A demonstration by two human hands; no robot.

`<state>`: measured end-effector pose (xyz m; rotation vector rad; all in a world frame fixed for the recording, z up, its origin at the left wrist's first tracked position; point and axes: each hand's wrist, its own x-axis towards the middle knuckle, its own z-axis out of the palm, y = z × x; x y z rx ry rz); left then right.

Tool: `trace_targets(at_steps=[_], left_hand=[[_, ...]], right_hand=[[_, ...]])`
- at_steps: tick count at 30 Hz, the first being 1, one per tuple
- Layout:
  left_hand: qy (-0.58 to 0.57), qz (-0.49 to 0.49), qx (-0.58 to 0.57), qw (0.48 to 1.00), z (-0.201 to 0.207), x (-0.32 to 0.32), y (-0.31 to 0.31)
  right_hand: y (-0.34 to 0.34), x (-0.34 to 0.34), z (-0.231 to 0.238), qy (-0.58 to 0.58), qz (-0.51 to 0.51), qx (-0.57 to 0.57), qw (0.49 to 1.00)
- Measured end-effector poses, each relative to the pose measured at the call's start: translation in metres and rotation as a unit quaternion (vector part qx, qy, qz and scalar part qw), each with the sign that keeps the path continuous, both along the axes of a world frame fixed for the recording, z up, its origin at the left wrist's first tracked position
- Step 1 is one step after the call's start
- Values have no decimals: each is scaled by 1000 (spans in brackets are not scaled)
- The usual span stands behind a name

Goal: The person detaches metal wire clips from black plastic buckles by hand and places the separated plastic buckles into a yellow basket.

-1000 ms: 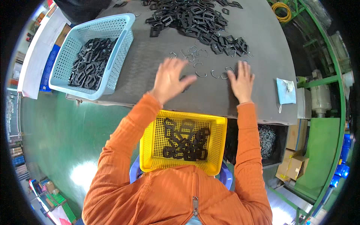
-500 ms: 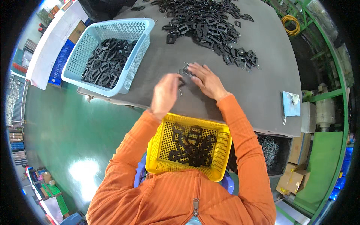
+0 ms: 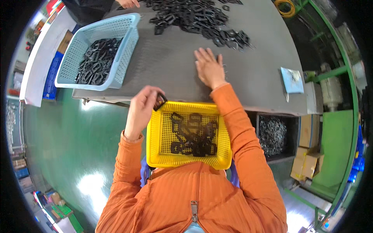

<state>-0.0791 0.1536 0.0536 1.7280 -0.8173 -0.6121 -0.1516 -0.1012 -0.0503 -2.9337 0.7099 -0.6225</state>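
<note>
My left hand (image 3: 140, 108) is closed in a pinch on a black rectangular frame piece (image 3: 160, 101), above the far left corner of the yellow basket (image 3: 152, 155). Several similar black pieces (image 3: 194, 139) lie in that basket, close against my body. On the grey table (image 3: 167, 70), my right hand (image 3: 210, 69) rests palm down, fingers spread. Beside it, thin metal hooks (image 3: 225, 69) show partly; whether something lies under the palm is hidden.
A light-blue basket (image 3: 128, 54) of black pieces stands at the table's left. Farther back lies a heap of black pieces (image 3: 190, 17), near another person's hand (image 3: 128, 3). A blue face mask (image 3: 292, 80) lies right; below is a dark crate of metal hooks (image 3: 272, 134).
My left hand has come back from the table toward the yellow basket, carrying a black frame piece. My right hand now lies flatter, fingers spread. Another person's hand has appeared at the top.
</note>
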Motion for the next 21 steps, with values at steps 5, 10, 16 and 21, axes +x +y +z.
trace_targets(at_steps=[5,10,16,21], left_hand=[[-33,-313,142,939,-39,-49,6],[-171,-434,175,867,-88,-79,1],[-221,-408,162,871,-82,-76,-21],[-142,-312,45,938,-47,-63,-47]], right_hand=[[-65,-130,2,42,-134,-6,990],[-68,-278,-2,43,-260,-12,964],[-17,-351,0,-70,-371,-37,925],[-66,-219,39,-252,-194,65,946]])
